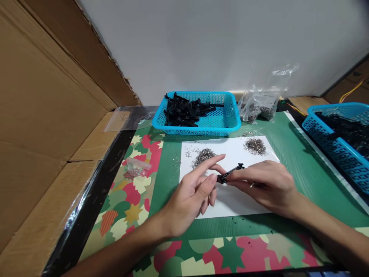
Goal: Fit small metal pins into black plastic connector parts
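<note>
A small black plastic part (230, 173) with a thin arm is between my two hands, above the white sheet. My left hand (191, 190) has its thumb against the part's left end, a finger behind it and the index finger stretched out. My right hand (268, 184) pinches the part between thumb and index finger. A short, shiny tip (252, 184) pokes out beneath those fingers; what it belongs to is hidden. On the white sheet (230, 204) lie a pile of small metal pieces (204, 156) behind my left hand and another metal pile (255, 146) farther right.
A blue basket (198, 132) of black parts stands at the back, with clear bags (266, 105) of metal pieces beside it. Another blue basket (337, 144) is at right. A small plastic bag (137, 166) lies on the patterned mat; cardboard (43, 96) walls the left side.
</note>
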Tool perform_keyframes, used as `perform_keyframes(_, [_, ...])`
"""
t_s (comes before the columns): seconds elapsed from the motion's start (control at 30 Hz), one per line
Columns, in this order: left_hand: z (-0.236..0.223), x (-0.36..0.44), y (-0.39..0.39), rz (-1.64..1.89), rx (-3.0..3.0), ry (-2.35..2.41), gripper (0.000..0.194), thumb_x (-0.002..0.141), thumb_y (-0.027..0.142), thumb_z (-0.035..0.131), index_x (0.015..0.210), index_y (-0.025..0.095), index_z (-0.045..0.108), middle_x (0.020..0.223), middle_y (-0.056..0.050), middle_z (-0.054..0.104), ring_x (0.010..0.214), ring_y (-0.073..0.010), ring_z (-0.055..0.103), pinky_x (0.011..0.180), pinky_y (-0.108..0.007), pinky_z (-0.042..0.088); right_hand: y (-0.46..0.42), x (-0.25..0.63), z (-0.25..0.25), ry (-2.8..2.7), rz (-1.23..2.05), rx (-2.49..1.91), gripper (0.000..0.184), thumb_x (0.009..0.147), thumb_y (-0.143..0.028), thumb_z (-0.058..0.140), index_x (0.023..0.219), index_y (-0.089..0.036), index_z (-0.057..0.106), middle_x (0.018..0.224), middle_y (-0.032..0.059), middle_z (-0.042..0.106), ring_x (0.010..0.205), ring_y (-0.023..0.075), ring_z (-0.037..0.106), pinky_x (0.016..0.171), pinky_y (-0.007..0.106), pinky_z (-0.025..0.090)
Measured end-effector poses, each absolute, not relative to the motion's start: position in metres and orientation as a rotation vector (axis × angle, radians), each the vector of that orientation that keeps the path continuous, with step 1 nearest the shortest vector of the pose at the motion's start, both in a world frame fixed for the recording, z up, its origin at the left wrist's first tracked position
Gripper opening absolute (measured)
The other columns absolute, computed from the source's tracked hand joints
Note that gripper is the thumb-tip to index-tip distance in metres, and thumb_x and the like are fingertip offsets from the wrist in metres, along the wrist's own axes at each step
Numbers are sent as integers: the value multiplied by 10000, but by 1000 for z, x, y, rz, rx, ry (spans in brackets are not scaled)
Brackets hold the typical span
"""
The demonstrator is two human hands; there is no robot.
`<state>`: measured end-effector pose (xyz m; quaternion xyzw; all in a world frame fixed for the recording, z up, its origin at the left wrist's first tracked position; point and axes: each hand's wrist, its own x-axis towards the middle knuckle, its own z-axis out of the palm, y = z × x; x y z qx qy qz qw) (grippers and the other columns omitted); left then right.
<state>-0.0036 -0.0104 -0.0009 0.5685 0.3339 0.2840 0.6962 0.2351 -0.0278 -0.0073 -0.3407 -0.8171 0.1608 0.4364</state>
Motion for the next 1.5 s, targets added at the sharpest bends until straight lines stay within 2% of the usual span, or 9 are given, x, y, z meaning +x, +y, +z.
perform_keyframes(0.13, [-6,-4,-7,746,1541,873,422,966,376,808,1342,273,647,1128,-32,660,674,-61,609,568,-168,501,-26,237,-4,-1975,461,-935,117,967,-91,741,994,-199,775,820,-2,836,507,87,667,485,211,472])
perform_keyframes(0.23, [-13,-6,-6,804,1735,936,215,994,354,767,1144,215,699,950,-9,688,663,-80,628,582,-182,512,-26,237,-4,-1990,519,-944,106,962,-105,743,974,-204,780,805,-14,827,507,80,646,487,197,467])
perform_keyframes(0.33, [-18,-7,-6,862,1892,951,141,1012,294,742,1125,215,713,830,22,683,649,-85,630,584,-182,514,-25,237,-5,-1992,526,-1000,79,984,-151,720,992,-196,784,775,-13,804,481,83,588,481,219,444])
perform_keyframes(0.5, [-19,-6,-7,928,2095,920,160,992,215,761,1141,197,706,756,56,634,591,-71,572,563,-181,489,-22,244,-3,-1869,598,-1129,291,1111,-228,504,1157,-198,790,966,55,795,828,164,723,735,285,530])
perform_keyframes(0.6, [-19,-5,-8,947,2176,877,174,986,189,766,1150,184,707,743,61,611,583,-73,550,558,-189,470,-17,246,-3,-1816,642,-1155,391,1149,-341,431,1190,-245,808,1077,72,719,1007,204,689,888,341,520])
perform_keyframes(0.83, [-20,-6,-9,844,2299,856,85,996,217,767,1035,161,718,817,15,717,618,-106,600,574,-235,465,-13,244,-5,-1522,1114,-1183,513,1121,-538,491,917,-190,807,724,43,713,657,161,656,662,303,502])
perform_keyframes(1.13, [-19,-4,-11,927,2529,977,103,958,227,784,1052,188,796,703,27,746,529,-136,643,525,-282,402,-11,244,4,-1358,1729,-960,218,1010,-387,753,994,-172,786,836,58,807,800,176,774,789,291,597])
perform_keyframes(1.23, [-20,-4,-11,928,2539,964,91,954,232,796,1027,178,796,752,16,789,542,-136,667,531,-284,415,-14,243,6,-1441,1664,-1020,173,971,-343,796,989,-175,762,858,50,791,813,174,751,779,283,588])
perform_keyframes(1.5, [-23,-4,-12,929,2559,890,44,971,203,768,998,169,777,888,-5,850,680,-170,786,633,-287,546,-25,239,7,-1897,1196,-1172,161,1096,-317,573,1053,-210,686,1006,51,721,888,178,660,770,286,537])
